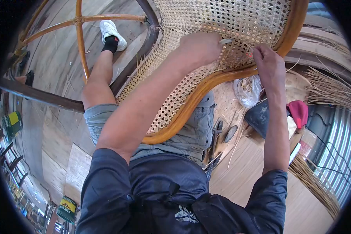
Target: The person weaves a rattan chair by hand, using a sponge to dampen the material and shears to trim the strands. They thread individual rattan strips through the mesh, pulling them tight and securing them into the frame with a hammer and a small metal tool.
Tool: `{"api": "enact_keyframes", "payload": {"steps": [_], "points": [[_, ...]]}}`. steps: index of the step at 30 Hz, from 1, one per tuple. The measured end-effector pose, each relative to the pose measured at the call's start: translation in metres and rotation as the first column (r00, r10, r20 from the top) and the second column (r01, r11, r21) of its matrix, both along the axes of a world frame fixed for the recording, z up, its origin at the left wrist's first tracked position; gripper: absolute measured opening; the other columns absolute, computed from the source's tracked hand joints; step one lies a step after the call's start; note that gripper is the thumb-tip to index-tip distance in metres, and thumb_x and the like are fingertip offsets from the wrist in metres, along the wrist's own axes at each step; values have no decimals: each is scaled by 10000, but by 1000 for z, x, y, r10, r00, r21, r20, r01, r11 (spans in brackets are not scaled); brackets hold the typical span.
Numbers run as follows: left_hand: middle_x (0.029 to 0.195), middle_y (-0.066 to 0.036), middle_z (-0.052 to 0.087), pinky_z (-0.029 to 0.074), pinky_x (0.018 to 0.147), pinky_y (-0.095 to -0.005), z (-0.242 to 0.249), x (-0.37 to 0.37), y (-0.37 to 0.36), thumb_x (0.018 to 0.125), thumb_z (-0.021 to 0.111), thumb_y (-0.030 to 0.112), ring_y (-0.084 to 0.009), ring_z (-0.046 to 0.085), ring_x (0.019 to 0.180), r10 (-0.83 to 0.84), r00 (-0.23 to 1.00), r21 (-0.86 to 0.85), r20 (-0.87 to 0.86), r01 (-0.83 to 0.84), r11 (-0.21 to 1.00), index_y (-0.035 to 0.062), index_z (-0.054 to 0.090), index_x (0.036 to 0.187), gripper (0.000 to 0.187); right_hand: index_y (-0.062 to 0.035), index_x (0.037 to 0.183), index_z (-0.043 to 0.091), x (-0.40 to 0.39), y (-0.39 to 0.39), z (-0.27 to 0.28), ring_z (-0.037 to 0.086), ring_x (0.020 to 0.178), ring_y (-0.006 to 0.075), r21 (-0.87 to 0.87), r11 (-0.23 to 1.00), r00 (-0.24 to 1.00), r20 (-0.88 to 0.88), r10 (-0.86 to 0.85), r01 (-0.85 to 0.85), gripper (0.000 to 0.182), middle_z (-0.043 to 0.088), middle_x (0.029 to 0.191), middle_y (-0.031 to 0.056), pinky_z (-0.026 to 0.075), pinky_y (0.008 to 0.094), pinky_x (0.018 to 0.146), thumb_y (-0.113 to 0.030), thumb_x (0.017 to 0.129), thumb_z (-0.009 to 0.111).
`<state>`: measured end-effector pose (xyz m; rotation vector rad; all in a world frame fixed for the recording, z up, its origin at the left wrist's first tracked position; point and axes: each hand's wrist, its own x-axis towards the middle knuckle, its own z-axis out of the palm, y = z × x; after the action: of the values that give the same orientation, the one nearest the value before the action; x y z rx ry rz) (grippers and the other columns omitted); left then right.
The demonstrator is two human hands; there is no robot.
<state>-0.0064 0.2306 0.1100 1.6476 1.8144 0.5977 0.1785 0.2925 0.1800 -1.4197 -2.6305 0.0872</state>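
Note:
A woven cane panel (175,97) in a curved, varnished rattan frame (199,93) lies across my lap. My left hand (204,46) is closed over the weave, with a short, pale, shiny tip (226,41) sticking out past its fingers; I cannot tell what tool or piece this is. Close to the frame's right side, my right hand (267,62) pinches a thin cane strand (250,46) with thumb and forefinger. Between both hands the weave looks darker and looser. Loose strand ends stick out along the panel's left edge.
A plastic bag of cane (247,89) lies below my right hand. Pliers (216,132), a dark container (259,119) and a red cloth (298,113) are nearby. Cane bundles (329,87) stand at the right. Rattan framework (80,23) and tins (67,208) are at the left.

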Motion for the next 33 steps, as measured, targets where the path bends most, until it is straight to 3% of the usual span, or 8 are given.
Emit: {"api": "enact_keyframes", "payload": {"steps": [4,13,19,22,25,28,31,33], "points": [[902,-169,661,491,763,-464,-6,3,17,833,455,233,-341,636,862,-21,993,76,-116,30,997,91,638,1009,291,-80,895,601,-4,3,-8,616,777,367,16,999,997,64,-43,42,213,633,808,172,487,437,670,-283,867,544],[832,-159,677,532,682,-423,16,3,15,713,540,121,-302,666,806,-33,972,213,-231,83,973,48,708,811,208,-91,880,569,-4,1,-23,614,766,376,141,990,990,135,-33,14,181,620,755,176,481,465,656,-266,873,522],[774,-158,673,538,647,-405,29,5,21,731,539,121,-295,669,758,-112,965,232,-236,168,958,42,710,797,200,-92,895,576,-7,-2,-23,612,806,366,184,983,981,190,-44,9,163,627,784,169,478,460,691,-245,877,523],[837,-186,667,510,697,-416,31,-2,29,789,521,157,-326,650,793,-169,908,230,-384,271,935,9,688,843,229,-91,896,583,-7,0,-31,618,852,354,213,977,971,229,-68,18,166,638,801,167,482,464,724,-243,872,520],[833,-166,675,512,689,-418,28,-6,33,745,529,124,-315,658,780,-183,915,260,-359,287,922,20,696,821,211,-89,900,588,-7,1,-34,614,880,342,226,974,965,254,-70,11,157,637,829,169,481,460,738,-229,860,529],[835,-161,677,514,686,-409,26,0,33,754,532,135,-302,660,787,-67,908,278,-413,196,940,28,699,811,206,-86,895,591,-5,-1,-31,613,875,340,206,978,975,216,-61,16,143,636,833,167,482,460,741,-210,836,548],[830,-154,679,517,686,-399,38,4,32,761,527,146,-284,664,799,-131,855,176,-502,249,952,39,702,815,212,-91,876,597,-2,0,-34,618,845,339,229,973,980,195,-35,-10,125,637,807,159,486,461,723,-195,812,567],[835,-151,678,518,689,-395,39,3,34,771,523,153,-280,664,808,-154,853,211,-498,291,933,37,699,831,220,-99,863,603,-1,2,-37,622,822,338,260,965,980,199,-15,-38,111,638,789,153,492,459,704,-187,802,572]]}}
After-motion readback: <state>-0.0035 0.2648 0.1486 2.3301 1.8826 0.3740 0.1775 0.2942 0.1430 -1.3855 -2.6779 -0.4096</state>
